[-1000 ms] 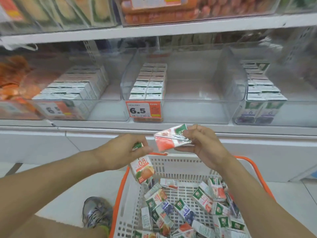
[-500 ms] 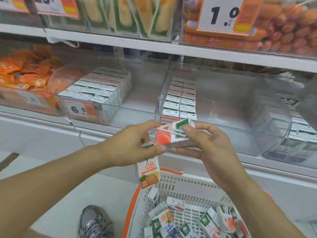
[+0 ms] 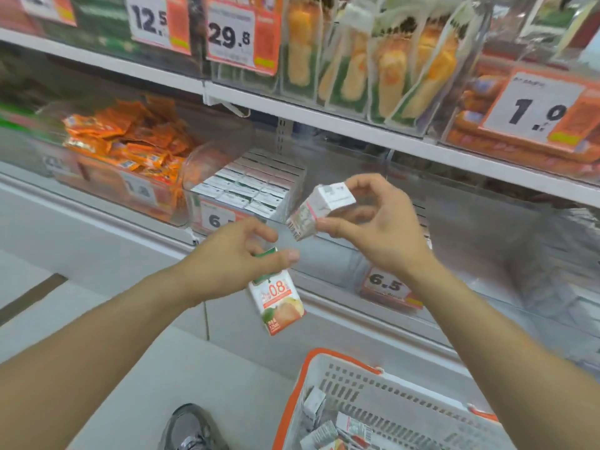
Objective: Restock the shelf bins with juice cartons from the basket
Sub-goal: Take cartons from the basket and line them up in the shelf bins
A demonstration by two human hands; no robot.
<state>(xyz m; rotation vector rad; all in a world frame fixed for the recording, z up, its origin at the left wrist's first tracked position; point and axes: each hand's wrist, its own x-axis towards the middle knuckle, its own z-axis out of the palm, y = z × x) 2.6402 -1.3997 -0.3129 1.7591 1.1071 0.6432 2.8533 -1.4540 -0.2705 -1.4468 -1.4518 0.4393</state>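
My left hand (image 3: pixel 237 254) pinches the top of an orange juice carton (image 3: pixel 277 302) that hangs below it, in front of the lower shelf edge. My right hand (image 3: pixel 378 222) holds a second carton (image 3: pixel 319 209) by thumb and fingertips, tilted with its white top toward me, just in front of the clear shelf bins. The left clear bin (image 3: pixel 207 186) holds rows of cartons (image 3: pixel 250 186). The middle bin (image 3: pixel 470 241) lies behind my right hand. The white basket (image 3: pixel 373 401) with orange rim stands at the bottom right with several cartons (image 3: pixel 324 433) inside.
A bin of orange snack packets (image 3: pixel 130 141) sits left of the carton bins. The upper shelf holds packaged corn (image 3: pixel 357 60), sausages (image 3: pixel 519 141) and price tags. My shoe (image 3: pixel 191 430) stands on the white floor left of the basket.
My view has swung up and left. The right hand has lifted its carton and turned it so the white top faces me; the hands have parted. The left hand still holds the orange carton.
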